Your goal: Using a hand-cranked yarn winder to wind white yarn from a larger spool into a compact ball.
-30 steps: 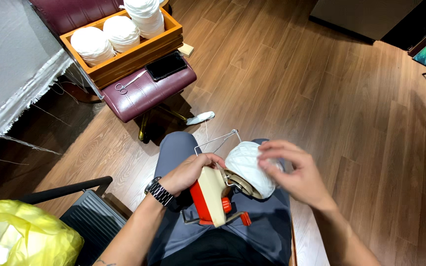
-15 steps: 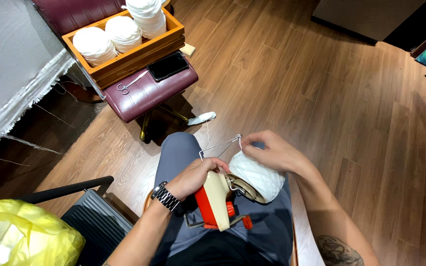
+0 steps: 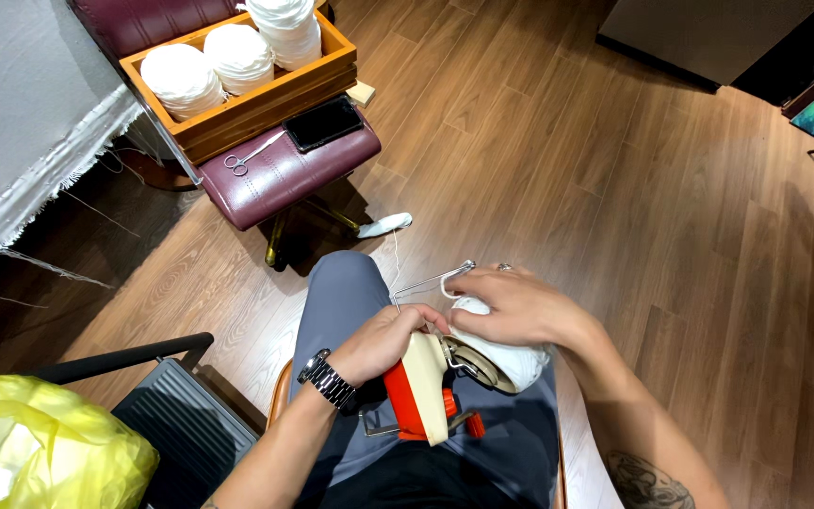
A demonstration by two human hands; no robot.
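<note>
**White yarn ball on the winder, both my hands at work**

White yarn sits wound into a ball [image 3: 511, 363] on the cream and orange winder [image 3: 423, 396] that rests on my lap, over my grey trousers [image 3: 341, 302]. My left hand [image 3: 383, 341], with a metal watch [image 3: 329, 379] at the wrist, is wrapped around the top of the winder's cream body, its grip closed on it. My right hand [image 3: 506, 303] lies over the top of the ball, fingers bent down; the thumb and forefinger pinch a loop of the white strand [image 3: 446, 286] just at the end of the thin wire guide arm [image 3: 431, 280] that sticks out from the winder. So the right grip is narrow, closed on the strand, with the palm touching the ball.

To my lower left are a bright yellow plastic bag [image 3: 30, 448] and a dark ribbed case [image 3: 176, 424] beside a black bar.

Farther out on the wooden floor [image 3: 614, 188], a small white scrap [image 3: 385, 224] lies near the legs of a maroon padded stool [image 3: 280, 179]. On the stool's cushion rest small scissors [image 3: 252, 157] and a dark phone [image 3: 322, 123], just beside a wooden tray [image 3: 266, 99]. The tray holds several more white yarn balls [image 3: 181, 80]. A grey cloth with a frayed white edge [image 3: 21, 123] hangs at the far left.
</note>
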